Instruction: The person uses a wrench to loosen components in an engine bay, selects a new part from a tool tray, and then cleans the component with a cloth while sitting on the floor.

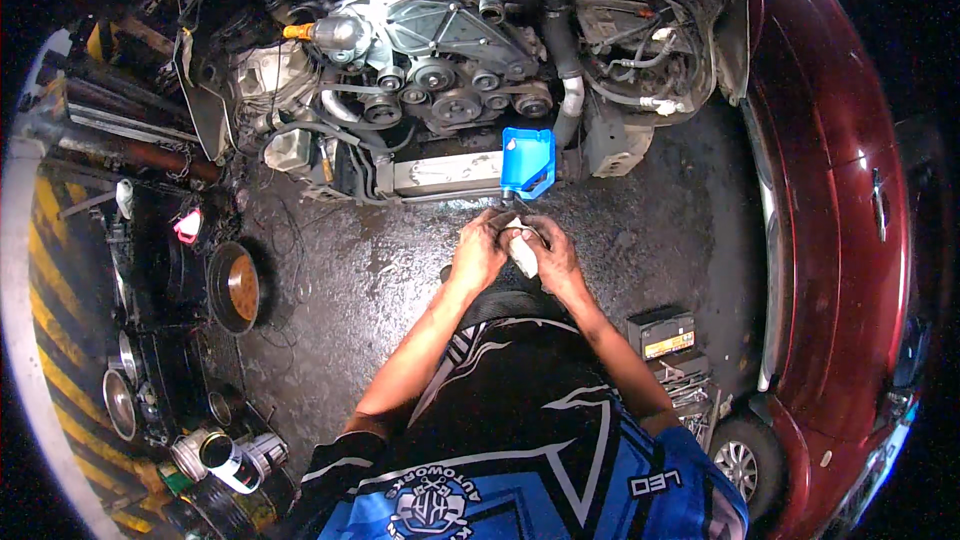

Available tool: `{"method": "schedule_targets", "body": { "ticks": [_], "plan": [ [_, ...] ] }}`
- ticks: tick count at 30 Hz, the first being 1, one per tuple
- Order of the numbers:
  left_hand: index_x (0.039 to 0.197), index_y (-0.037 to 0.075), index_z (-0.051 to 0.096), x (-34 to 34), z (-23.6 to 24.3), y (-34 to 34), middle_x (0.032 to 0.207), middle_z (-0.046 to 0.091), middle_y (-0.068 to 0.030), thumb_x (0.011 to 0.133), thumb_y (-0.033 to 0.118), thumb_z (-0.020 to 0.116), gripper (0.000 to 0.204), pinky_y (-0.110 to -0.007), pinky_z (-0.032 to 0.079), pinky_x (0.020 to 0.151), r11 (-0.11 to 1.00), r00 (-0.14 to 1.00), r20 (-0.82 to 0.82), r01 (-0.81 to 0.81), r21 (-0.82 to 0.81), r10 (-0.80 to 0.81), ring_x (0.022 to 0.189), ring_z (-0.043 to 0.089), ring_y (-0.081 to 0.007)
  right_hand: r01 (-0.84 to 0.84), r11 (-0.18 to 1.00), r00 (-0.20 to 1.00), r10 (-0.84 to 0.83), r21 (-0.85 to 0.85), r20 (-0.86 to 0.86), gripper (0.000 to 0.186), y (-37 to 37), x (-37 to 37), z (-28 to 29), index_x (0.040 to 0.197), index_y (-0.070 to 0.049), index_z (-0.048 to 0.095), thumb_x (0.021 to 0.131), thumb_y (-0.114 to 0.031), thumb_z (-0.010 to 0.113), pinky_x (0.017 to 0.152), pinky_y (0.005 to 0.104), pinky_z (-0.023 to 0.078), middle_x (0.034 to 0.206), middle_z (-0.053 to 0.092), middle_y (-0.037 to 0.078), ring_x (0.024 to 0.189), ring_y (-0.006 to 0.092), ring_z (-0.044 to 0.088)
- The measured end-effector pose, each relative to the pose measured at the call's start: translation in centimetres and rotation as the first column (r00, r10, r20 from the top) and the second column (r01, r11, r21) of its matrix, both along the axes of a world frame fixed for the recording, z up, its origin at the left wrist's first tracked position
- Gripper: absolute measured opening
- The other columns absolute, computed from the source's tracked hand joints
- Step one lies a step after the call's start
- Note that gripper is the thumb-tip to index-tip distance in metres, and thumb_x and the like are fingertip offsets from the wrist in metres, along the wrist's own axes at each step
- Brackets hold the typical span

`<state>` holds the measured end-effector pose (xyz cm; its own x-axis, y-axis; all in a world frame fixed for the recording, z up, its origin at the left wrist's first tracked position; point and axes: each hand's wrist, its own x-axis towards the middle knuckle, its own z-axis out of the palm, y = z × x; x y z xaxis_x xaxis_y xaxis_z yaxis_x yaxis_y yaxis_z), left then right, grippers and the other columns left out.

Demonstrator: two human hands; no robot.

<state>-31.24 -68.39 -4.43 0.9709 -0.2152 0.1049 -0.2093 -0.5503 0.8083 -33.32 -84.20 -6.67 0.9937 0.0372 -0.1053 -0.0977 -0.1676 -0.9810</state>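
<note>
From where I stand, what counts is how close the white rag [522, 255] lies to both palms: it sits right between the left hand [480, 252] and the right hand [557, 258], out in front of the body. Its long axis runs roughly fore and aft, the lower end drooping back toward the person and leaning a little to the right. Neither side is clearly nearer; both touch it.

Beyond the fingertips, straight ahead, is a blue jug [527, 175], its long axis pointing away, its narrow end toward the person. The left fingers look the nearer to that end, though I can't tell whether anything touches there.

Both hands are partly closed, fingers curled inward and pinching the rag from either side, thumbs close together over it. Whether something small is wrapped inside, I can't make out; the fingers hide it.

Farther ahead stands the bare engine [455, 70], above a pale crossbar [440, 173]. A round pan [212, 285] rests on the floor [330, 270], well off to the left.
</note>
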Motion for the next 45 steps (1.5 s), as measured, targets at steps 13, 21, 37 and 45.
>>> {"method": "schedule_targets", "body": {
  "ticks": [13, 21, 37, 45],
  "plan": [
    [0.108, 0.002, 0.068, -0.5, 0.0, -0.6, 0.098, 0.065, -0.0176, 0.084, 0.010, 0.064, 0.026, -0.042, 0.051, 0.080, 0.994, 0.995, 0.070, 0.082, -0.073, -0.077, 0.090, 0.064, -0.0368, 0.061, 0.991, 0.987, -0.042, 0.117, -0.153, 0.022, -0.1, -0.4, -0.1, 0.110, 0.000, 0.058, 0.092, -0.013, 0.060, 0.073, 0.0294, 0.049, 0.094, 0.066, 0.011, 0.085, 0.0146, 0.061],
    [0.104, 0.001, 0.069, -0.3, -0.2, -0.4, 0.095, 0.066, -0.0187, 0.083, 0.010, 0.065, 0.023, -0.041, 0.051, 0.078, 0.999, 0.998, -0.055, 0.007, -0.036, -0.009, 0.086, 0.065, -0.0366, -0.011, 0.976, 0.994, 0.034, 0.217, -0.100, 0.028, -0.4, -0.2, -3.5, 0.118, 0.000, 0.057, 0.094, -0.015, 0.058, 0.083, 0.0289, 0.047, 0.105, 0.063, 0.011, 0.095, 0.0161, 0.059],
    [0.099, -0.001, 0.067, -1.3, -0.6, -0.5, 0.094, 0.067, -0.0202, 0.086, 0.011, 0.059, 0.019, -0.044, 0.050, 0.079, 0.998, 0.997, 0.068, 0.019, 0.058, -0.023, 0.090, 0.063, -0.0387, 0.020, 0.996, 0.995, -0.011, 0.084, -0.101, 0.034, 0.2, -0.4, -3.4, 0.119, 0.003, 0.058, 0.092, -0.017, 0.062, 0.086, 0.0292, 0.049, 0.109, 0.066, 0.014, 0.100, 0.0192, 0.063],
    [0.101, 0.002, 0.068, -1.8, -1.2, -1.2, 0.096, 0.065, -0.0200, 0.086, 0.010, 0.060, 0.019, -0.044, 0.051, 0.078, 0.997, 0.997, -0.015, -0.077, 0.020, 0.077, 0.089, 0.062, -0.0388, 0.034, 0.995, 0.986, -0.049, -0.096, -0.159, 0.032, 0.2, -0.6, -1.9, 0.116, -0.001, 0.061, 0.090, -0.018, 0.063, 0.084, 0.0309, 0.050, 0.105, 0.068, 0.013, 0.096, 0.0198, 0.065]
  ]
}}
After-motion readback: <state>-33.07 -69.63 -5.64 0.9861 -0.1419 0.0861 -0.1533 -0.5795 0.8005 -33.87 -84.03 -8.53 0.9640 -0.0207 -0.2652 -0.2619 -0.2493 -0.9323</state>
